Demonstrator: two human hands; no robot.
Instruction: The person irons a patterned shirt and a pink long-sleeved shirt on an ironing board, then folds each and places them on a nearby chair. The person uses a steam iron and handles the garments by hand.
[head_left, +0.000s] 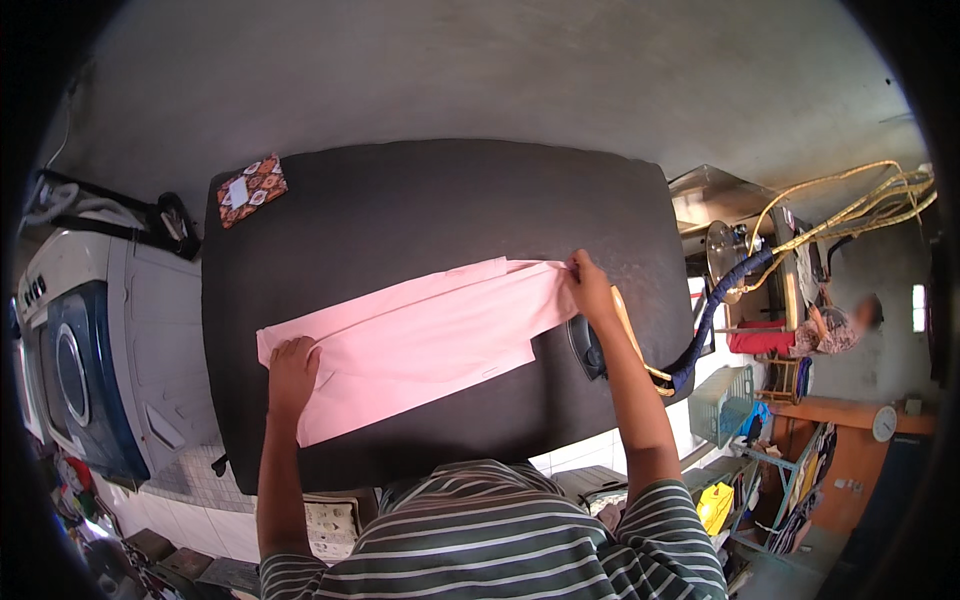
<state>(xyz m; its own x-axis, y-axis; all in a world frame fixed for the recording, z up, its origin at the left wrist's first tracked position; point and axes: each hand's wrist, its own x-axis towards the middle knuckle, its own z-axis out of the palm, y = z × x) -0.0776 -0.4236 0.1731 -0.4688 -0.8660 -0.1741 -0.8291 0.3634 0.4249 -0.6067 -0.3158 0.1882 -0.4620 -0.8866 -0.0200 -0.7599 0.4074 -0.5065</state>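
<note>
A pink garment (420, 330), folded lengthwise, lies slantwise across a black padded ironing table (420, 202). My left hand (294, 375) is at its lower left end, with curled fingers on the cloth; whether they pinch it is unclear. At the upper right end, my right hand (589, 285) grips the narrow edge of the garment between thumb and fingers. A dark iron (585, 349) sits on the table just right of the garment, partly hidden behind my right forearm. A dark-blue wrapped hose (705, 330) runs from near the iron towards the right.
A patterned notebook (253, 191) lies at the table's far left corner. Left of the table stands a washing machine (82, 367). Yellow hoses (832, 217) hang at the right, where another person (825, 330) stands farther off. A green plastic basket (721, 405) is beyond the table's right side.
</note>
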